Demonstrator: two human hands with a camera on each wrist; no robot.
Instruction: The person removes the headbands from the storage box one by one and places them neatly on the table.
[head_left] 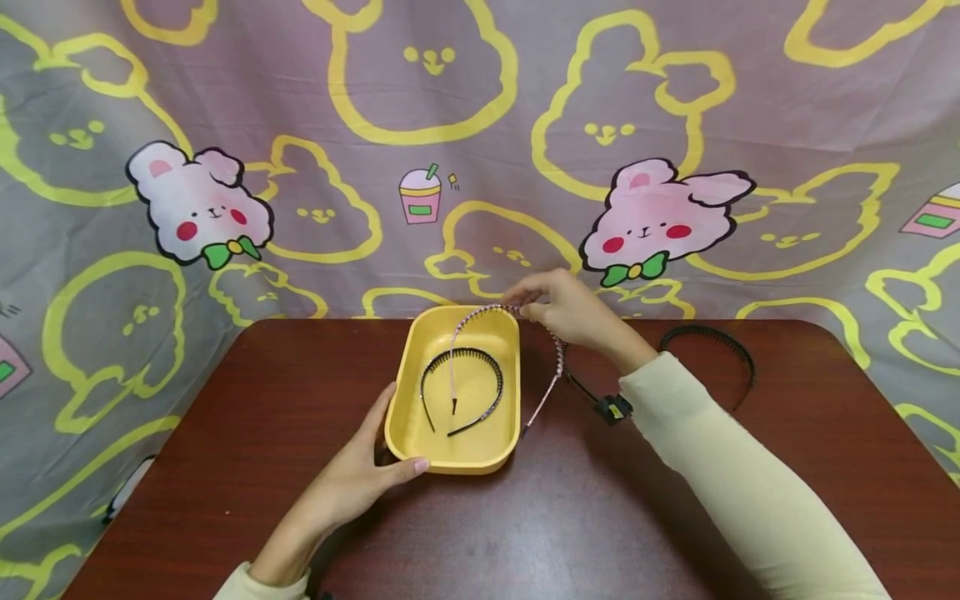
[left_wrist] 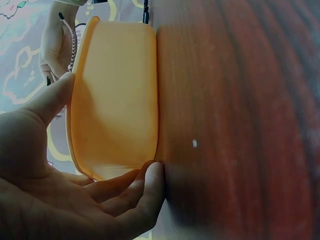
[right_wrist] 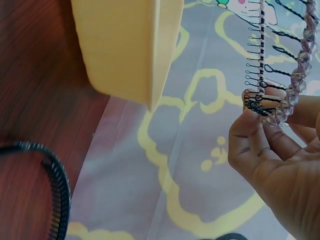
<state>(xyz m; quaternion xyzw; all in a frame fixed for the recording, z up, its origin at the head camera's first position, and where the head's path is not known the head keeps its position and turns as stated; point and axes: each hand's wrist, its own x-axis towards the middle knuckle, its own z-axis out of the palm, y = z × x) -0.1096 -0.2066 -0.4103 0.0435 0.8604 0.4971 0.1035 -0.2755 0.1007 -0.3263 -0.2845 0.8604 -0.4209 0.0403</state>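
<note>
My left hand point(head_left: 348, 475) grips the near left corner of a yellow plastic tray point(head_left: 468, 467), thumb on the rim and fingers against the outer wall and base, as the left wrist view shows. Inside the tray lies a black toothed headband point(head_left: 500, 379). Above the tray's right side, my right hand point(head_left: 567, 312) pinches a pink beaded headband point(head_left: 559, 358) at the top of its arch. One end of this headband hangs over the tray, the other outside its right wall. Clear beads and dark wire loops on the pink headband point(right_wrist: 302, 65) show in the right wrist view.
Another black toothed headband point(head_left: 708, 330) lies on the brown table point(head_left: 555, 517) to the right, behind my right forearm. A small black device point(head_left: 613, 408) sits by the right wrist. Behind the table hangs a patterned cloth point(head_left: 465, 167).
</note>
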